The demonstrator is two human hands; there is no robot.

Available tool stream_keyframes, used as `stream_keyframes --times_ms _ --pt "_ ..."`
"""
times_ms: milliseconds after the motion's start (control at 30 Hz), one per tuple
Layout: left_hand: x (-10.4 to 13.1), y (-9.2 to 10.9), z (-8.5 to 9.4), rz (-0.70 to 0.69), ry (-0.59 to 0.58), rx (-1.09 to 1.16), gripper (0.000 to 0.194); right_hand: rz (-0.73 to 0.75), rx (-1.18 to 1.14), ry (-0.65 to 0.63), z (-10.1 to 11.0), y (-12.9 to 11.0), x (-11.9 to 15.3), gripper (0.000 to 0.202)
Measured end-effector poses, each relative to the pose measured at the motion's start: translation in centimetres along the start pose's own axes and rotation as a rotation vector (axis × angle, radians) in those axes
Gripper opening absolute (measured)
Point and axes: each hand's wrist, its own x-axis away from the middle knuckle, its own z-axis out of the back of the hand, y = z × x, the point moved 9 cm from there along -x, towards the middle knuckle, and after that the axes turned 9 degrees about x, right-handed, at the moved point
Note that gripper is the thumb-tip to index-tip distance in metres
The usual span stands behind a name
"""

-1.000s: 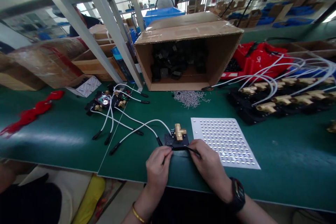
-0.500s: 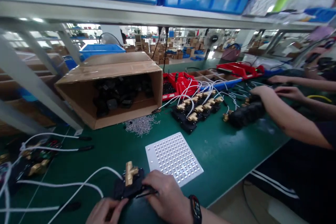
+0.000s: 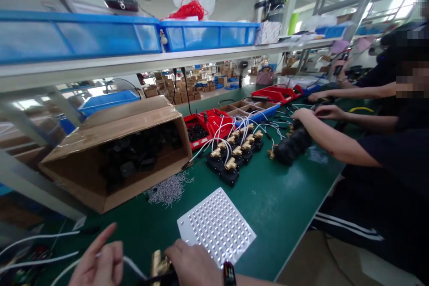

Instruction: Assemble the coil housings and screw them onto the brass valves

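My left hand (image 3: pixel 100 261) is at the bottom left, index finger stretched out and the other fingers curled. A white cable (image 3: pixel 134 267) runs into those curled fingers and shows again on their far side. My right hand (image 3: pixel 196 266), with a dark band on its wrist, is closed on a black housing (image 3: pixel 164 278) that carries a brass tee fitting (image 3: pixel 157 264). The picture's lower edge cuts off most of this housing. Just beyond the right hand lies a white sheet with rows of shiny round dots (image 3: pixel 217 228).
An open cardboard box (image 3: pixel 117 196) of black parts stands behind a pile of small pins (image 3: pixel 167 190). Several black housings with brass tees (image 3: pixel 230 165) sit mid-table. Red bins (image 3: pixel 217 125) line the back. A co-worker's arms (image 3: pixel 335 138) reach in from the right.
The view has tilted up and swung right. My left hand has come off the housing's edge and risen to the cable, its index finger now extended. My right hand stays on the housing.
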Motion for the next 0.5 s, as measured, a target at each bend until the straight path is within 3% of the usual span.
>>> stream_keyframes --times_ms 67,167,200,267,300,367,433,500 --pt "2.2 3.0 -7.2 -0.061 -0.31 -0.241 0.037 -0.079 -0.108 0.064 1.7 1.5 1.2 0.043" --pt "7.2 7.6 -18.3 -0.255 -0.823 -0.469 0.03 -0.155 -0.319 0.319 6.9 4.7 3.9 0.053" --pt "9.0 8.6 -21.3 -0.312 -0.984 -0.5 0.031 -0.17 -0.36 0.416 8.8 6.2 4.8 0.05" --pt "11.5 9.7 -25.3 -0.403 -1.173 -0.498 0.049 -0.188 -0.373 0.577 12.2 9.5 6.5 0.044" --pt "12.2 9.7 -26.4 -0.433 -1.216 -0.496 0.06 -0.207 -0.344 0.627 13.5 11.4 7.3 0.042" --pt "12.8 8.6 -26.8 -0.448 -1.233 -0.496 0.075 -0.304 -0.243 0.672 15.2 16.0 8.7 0.043" --pt "12.5 6.6 -25.2 -0.412 -1.21 -0.499 0.073 -0.453 -0.094 0.65 16.0 21.0 10.0 0.045" --pt "11.2 4.1 -21.7 -0.331 -1.136 -0.503 0.065 -0.594 0.049 0.604 16.4 25.5 11.3 0.044"
